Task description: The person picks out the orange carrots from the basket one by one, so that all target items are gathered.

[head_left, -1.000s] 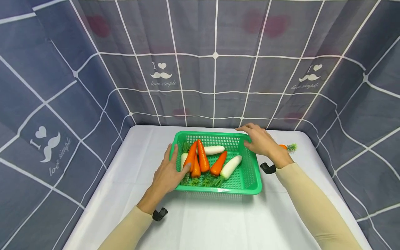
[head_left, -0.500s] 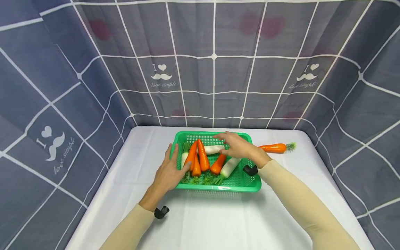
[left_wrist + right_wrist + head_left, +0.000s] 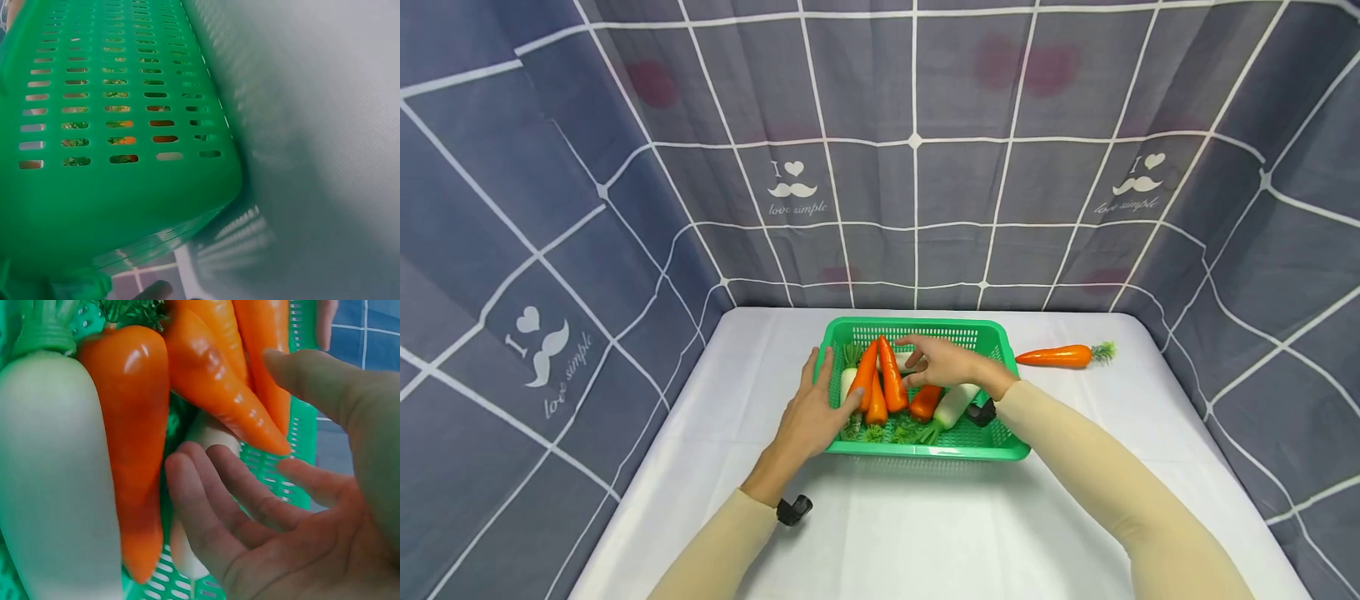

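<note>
A green basket [image 3: 925, 451] holds several orange carrots and white radishes. My left hand [image 3: 814, 417] rests at its left rim, fingers straight and thumb spread toward the carrots. Over the basket's middle, my right hand [image 3: 951, 364] reaches in with loosely bent fingers that hold nothing. Its thumb overlaps an upright carrot [image 3: 262, 331] in the right wrist view, and its fingertips come right up to a mostly hidden radish [image 3: 190, 559]. Close by lie another carrot [image 3: 134, 431] and a large radish [image 3: 56, 475]. The left wrist view shows mainly the basket's slotted wall [image 3: 112, 194].
One more carrot [image 3: 1060, 357] with a green top lies on the white tablecloth [image 3: 910, 533] to the right of the basket. Dark checked curtains [image 3: 880, 192] enclose the table at the back and sides.
My right hand has moved left from the basket's right rim to above the carrots and radishes inside, bringing the carrot on the table into full view. The left hand stays at the left rim.
</note>
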A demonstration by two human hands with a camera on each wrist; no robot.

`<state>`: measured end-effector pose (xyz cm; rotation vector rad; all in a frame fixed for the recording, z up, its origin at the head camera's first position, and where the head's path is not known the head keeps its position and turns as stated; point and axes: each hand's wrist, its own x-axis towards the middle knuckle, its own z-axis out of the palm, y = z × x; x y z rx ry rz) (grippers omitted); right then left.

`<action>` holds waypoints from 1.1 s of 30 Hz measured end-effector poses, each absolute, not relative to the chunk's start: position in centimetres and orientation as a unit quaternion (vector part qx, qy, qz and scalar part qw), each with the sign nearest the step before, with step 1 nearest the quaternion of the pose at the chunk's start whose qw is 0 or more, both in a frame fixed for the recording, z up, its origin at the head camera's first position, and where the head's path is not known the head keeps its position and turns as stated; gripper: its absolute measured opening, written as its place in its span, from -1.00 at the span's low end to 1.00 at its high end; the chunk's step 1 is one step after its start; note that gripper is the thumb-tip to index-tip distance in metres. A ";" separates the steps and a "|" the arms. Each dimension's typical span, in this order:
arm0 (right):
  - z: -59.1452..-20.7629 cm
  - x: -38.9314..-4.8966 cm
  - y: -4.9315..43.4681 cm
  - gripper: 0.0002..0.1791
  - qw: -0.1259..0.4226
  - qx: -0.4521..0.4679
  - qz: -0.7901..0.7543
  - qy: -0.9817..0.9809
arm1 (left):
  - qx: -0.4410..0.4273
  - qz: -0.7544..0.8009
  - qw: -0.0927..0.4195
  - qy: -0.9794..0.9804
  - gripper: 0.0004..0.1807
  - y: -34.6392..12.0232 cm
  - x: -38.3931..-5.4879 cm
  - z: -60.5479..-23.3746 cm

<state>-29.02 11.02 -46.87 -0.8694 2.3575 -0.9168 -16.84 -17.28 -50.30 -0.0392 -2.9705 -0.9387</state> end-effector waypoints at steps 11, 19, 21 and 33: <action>-48.6 -29.2 8.8 0.03 0.286 -0.258 -0.408 0.828 | -0.017 -0.330 0.012 -0.944 0.13 -17.5 -16.9 -50.7; -49.1 -29.3 7.9 0.02 0.279 -0.248 -0.411 0.832 | -0.019 -0.327 0.011 -0.945 0.13 -17.5 -17.0 -50.5; -49.1 -29.3 7.9 0.02 0.278 -0.249 -0.411 0.831 | -0.018 -0.327 0.012 -0.945 0.13 -17.5 -17.0 -50.5; -49.0 -29.3 8.7 0.03 0.271 -0.240 -0.448 0.817 | -0.020 -0.335 0.018 -0.942 0.11 -17.6 -17.0 -50.7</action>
